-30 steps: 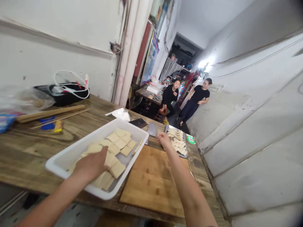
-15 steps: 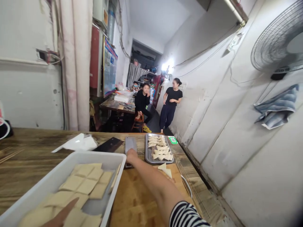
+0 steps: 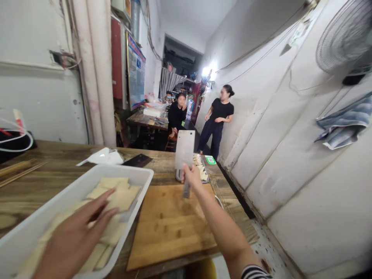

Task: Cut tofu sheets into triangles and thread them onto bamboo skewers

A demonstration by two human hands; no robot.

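Observation:
A metal cleaver (image 3: pixel 185 149) stands blade up in my right hand (image 3: pixel 192 176), its handle gripped above the back of the wooden cutting board (image 3: pixel 171 226). On the left, my left hand (image 3: pixel 77 232) is over the white plastic tray (image 3: pixel 148 178), thumb and fingers apart, at the square pale yellow pieces (image 3: pixel 123 195) lying in it. Nothing shows between those fingers. Behind the cleaver, partly hidden, a metal tray holds pale folded triangular pieces (image 3: pixel 200 166).
White plastic (image 3: pixel 106 157) and a dark flat object (image 3: pixel 138 160) lie behind the tray. Thin sticks (image 3: pixel 21 170) are at the left. Past the table, a person (image 3: pixel 219 116) stands and others sit. A fan (image 3: pixel 345 38) hangs at the right.
The cleaver has come up off the table in my right hand, which moved right. My left hand has moved forward over the yellow pieces. The view has shifted, showing more of the board's front.

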